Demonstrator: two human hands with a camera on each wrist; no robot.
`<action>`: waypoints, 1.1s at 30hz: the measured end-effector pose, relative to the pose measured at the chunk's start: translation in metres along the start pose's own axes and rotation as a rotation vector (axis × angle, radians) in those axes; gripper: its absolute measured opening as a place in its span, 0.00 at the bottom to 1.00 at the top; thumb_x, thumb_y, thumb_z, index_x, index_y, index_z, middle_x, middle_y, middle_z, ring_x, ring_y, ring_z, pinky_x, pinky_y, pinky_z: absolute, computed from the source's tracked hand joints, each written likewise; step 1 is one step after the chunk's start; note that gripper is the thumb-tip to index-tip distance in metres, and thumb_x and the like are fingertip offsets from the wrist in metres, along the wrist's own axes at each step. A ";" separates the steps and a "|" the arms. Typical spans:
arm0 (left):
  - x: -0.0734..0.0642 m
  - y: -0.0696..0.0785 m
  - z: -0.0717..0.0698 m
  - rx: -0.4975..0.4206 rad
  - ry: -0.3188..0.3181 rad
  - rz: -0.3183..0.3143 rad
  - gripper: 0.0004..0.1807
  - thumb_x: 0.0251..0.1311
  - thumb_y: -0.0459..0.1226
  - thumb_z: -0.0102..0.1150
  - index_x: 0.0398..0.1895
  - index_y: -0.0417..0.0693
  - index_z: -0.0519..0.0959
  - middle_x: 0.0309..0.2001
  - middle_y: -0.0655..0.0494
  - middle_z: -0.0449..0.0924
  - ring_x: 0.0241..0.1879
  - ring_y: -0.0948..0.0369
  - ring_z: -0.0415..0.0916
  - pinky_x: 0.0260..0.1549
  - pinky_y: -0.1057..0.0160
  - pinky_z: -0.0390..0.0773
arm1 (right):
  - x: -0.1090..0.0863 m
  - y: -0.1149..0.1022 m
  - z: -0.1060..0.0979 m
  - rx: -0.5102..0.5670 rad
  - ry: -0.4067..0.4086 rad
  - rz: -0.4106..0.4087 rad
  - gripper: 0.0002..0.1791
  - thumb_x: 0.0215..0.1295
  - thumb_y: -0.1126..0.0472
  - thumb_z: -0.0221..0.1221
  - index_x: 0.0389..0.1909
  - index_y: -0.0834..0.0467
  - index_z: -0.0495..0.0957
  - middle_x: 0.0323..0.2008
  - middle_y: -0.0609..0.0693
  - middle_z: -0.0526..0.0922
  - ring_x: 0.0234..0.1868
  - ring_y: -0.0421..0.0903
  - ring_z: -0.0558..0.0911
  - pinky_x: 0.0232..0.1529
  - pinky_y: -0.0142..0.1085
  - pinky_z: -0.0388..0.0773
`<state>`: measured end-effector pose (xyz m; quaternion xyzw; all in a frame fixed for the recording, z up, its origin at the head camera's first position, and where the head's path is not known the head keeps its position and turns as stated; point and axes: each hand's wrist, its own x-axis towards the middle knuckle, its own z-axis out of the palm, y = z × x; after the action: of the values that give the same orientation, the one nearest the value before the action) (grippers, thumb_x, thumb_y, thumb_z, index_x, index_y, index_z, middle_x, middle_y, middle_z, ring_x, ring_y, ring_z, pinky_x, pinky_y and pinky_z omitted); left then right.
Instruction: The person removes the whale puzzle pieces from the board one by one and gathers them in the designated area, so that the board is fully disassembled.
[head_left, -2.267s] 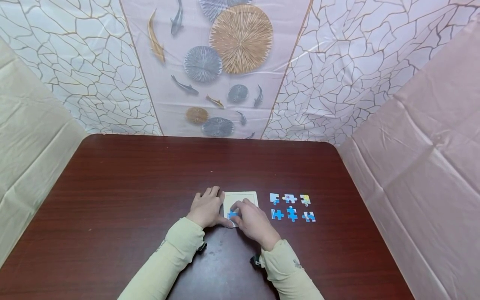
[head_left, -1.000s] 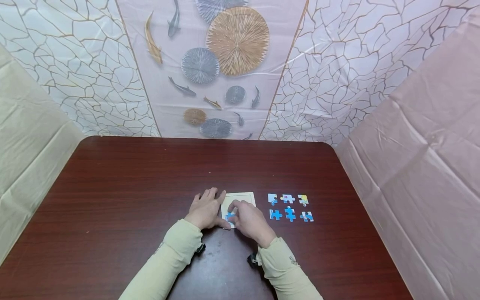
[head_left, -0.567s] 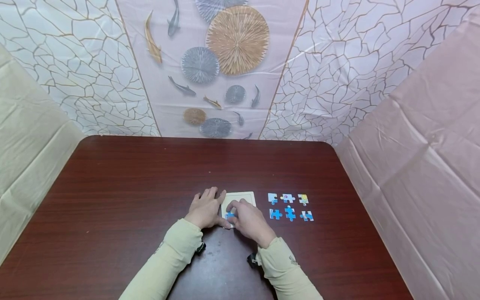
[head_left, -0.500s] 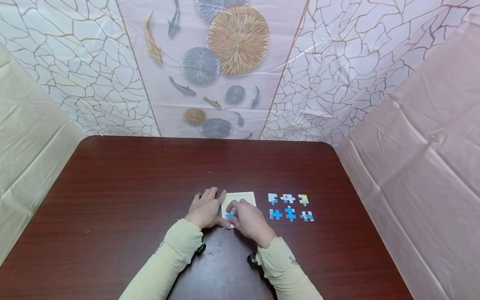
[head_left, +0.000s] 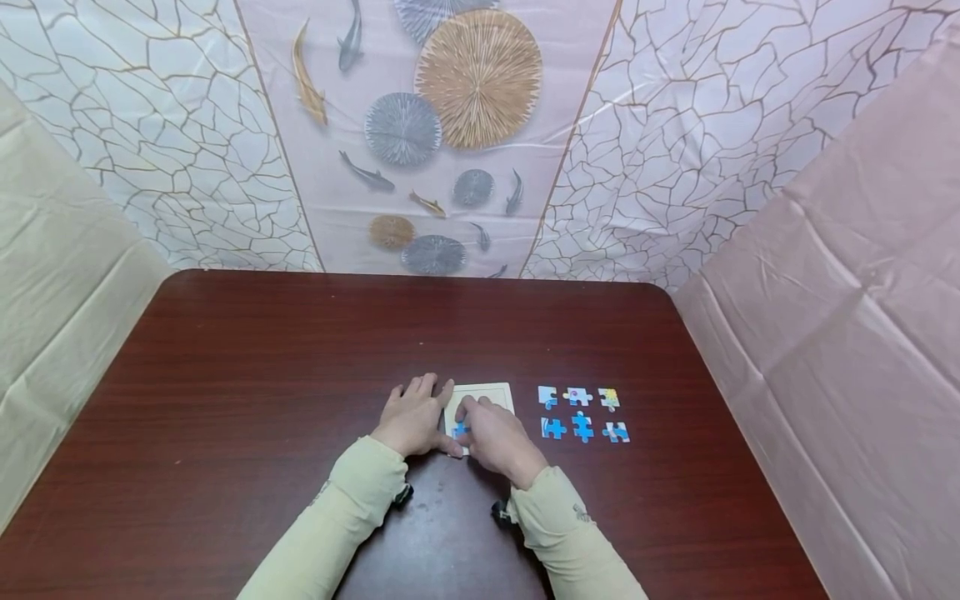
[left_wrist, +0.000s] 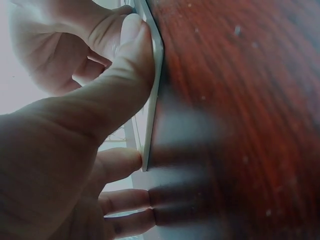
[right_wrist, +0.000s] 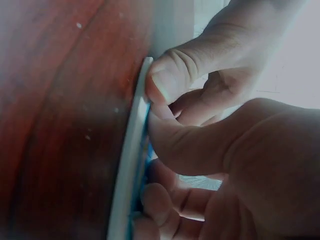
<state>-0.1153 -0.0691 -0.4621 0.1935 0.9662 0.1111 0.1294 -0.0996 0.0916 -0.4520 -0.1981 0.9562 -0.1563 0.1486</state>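
A cream square puzzle board (head_left: 483, 390) lies on the table, with a blue jigsaw piece (head_left: 459, 430) at its near left corner. My left hand (head_left: 412, 419) rests spread along the board's left side, its thumb over the near edge. In the left wrist view that thumb (left_wrist: 135, 60) presses on the board's rim. My right hand (head_left: 501, 439) reaches over the board, thumb and curled fingers on the blue piece, hiding part of it. In the right wrist view, its fingertips (right_wrist: 156, 200) bend down onto the blue surface, beside the pale board edge (right_wrist: 129, 150).
Several loose jigsaw pieces lie in two rows right of the board, among them a blue one (head_left: 582, 427) and one with yellow (head_left: 609, 398). The dark red-brown table (head_left: 300, 350) extends around them, with patterned cloth (head_left: 442, 167) hanging behind its far edge.
My right hand stays at the blue piece, its fingers and wrist shifting only slightly. The left hand keeps its hold along the board. The loose pieces lie as before.
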 end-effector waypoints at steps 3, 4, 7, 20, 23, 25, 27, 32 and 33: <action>0.000 0.001 -0.001 0.005 0.001 0.004 0.61 0.36 0.69 0.68 0.74 0.49 0.61 0.65 0.46 0.62 0.65 0.49 0.60 0.60 0.42 0.60 | 0.001 0.000 -0.003 -0.001 -0.039 -0.001 0.15 0.61 0.64 0.65 0.47 0.55 0.74 0.33 0.46 0.74 0.31 0.44 0.76 0.38 0.38 0.76; 0.000 0.001 -0.001 0.006 0.002 0.005 0.61 0.36 0.69 0.68 0.74 0.49 0.61 0.65 0.46 0.62 0.65 0.49 0.60 0.59 0.42 0.60 | 0.002 0.001 -0.004 -0.002 -0.047 -0.004 0.15 0.61 0.63 0.65 0.47 0.55 0.74 0.33 0.46 0.74 0.31 0.44 0.75 0.38 0.38 0.76; 0.001 0.001 -0.001 0.013 0.005 0.007 0.61 0.36 0.69 0.69 0.74 0.49 0.61 0.64 0.47 0.62 0.64 0.50 0.60 0.59 0.42 0.61 | 0.004 0.002 -0.006 0.002 -0.059 -0.013 0.14 0.61 0.63 0.65 0.46 0.56 0.73 0.31 0.46 0.73 0.31 0.43 0.75 0.38 0.37 0.75; 0.002 0.001 -0.001 0.012 0.004 0.006 0.62 0.35 0.69 0.69 0.74 0.49 0.61 0.64 0.47 0.63 0.64 0.50 0.60 0.59 0.42 0.60 | 0.007 0.003 -0.006 0.066 -0.065 -0.002 0.15 0.57 0.68 0.66 0.43 0.55 0.73 0.31 0.45 0.72 0.32 0.42 0.73 0.38 0.36 0.74; 0.002 0.001 -0.001 0.011 -0.006 -0.002 0.62 0.35 0.69 0.69 0.74 0.49 0.61 0.65 0.46 0.62 0.66 0.49 0.59 0.60 0.42 0.59 | 0.007 0.003 -0.005 0.083 -0.060 0.005 0.15 0.58 0.68 0.66 0.42 0.55 0.73 0.31 0.46 0.71 0.32 0.42 0.73 0.37 0.36 0.74; 0.002 0.001 -0.001 0.011 -0.013 -0.006 0.62 0.35 0.69 0.69 0.74 0.49 0.61 0.66 0.46 0.61 0.66 0.49 0.58 0.60 0.41 0.59 | 0.006 0.003 -0.004 0.093 -0.057 0.011 0.15 0.58 0.67 0.66 0.42 0.55 0.73 0.31 0.46 0.70 0.31 0.42 0.73 0.36 0.36 0.73; 0.002 0.001 -0.001 0.012 -0.021 -0.011 0.63 0.34 0.69 0.69 0.74 0.49 0.60 0.67 0.46 0.61 0.67 0.49 0.58 0.61 0.41 0.59 | 0.006 0.003 -0.003 0.101 -0.055 0.017 0.15 0.58 0.67 0.66 0.42 0.55 0.72 0.32 0.47 0.70 0.29 0.43 0.72 0.35 0.36 0.73; 0.003 0.000 -0.001 0.018 -0.030 -0.020 0.64 0.33 0.69 0.70 0.74 0.49 0.60 0.67 0.45 0.60 0.67 0.49 0.57 0.61 0.41 0.59 | 0.004 0.002 -0.003 0.123 -0.052 0.032 0.16 0.58 0.68 0.66 0.42 0.54 0.71 0.33 0.49 0.68 0.27 0.43 0.72 0.31 0.35 0.72; 0.003 0.000 -0.001 0.021 -0.030 -0.020 0.64 0.32 0.69 0.70 0.74 0.49 0.60 0.67 0.45 0.60 0.67 0.49 0.57 0.61 0.41 0.59 | 0.004 0.002 -0.003 0.131 -0.050 0.032 0.16 0.58 0.68 0.66 0.42 0.54 0.71 0.33 0.49 0.68 0.27 0.43 0.72 0.31 0.34 0.72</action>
<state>-0.1186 -0.0676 -0.4614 0.1870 0.9671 0.0966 0.1427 -0.1047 0.0928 -0.4511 -0.1764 0.9430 -0.2111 0.1875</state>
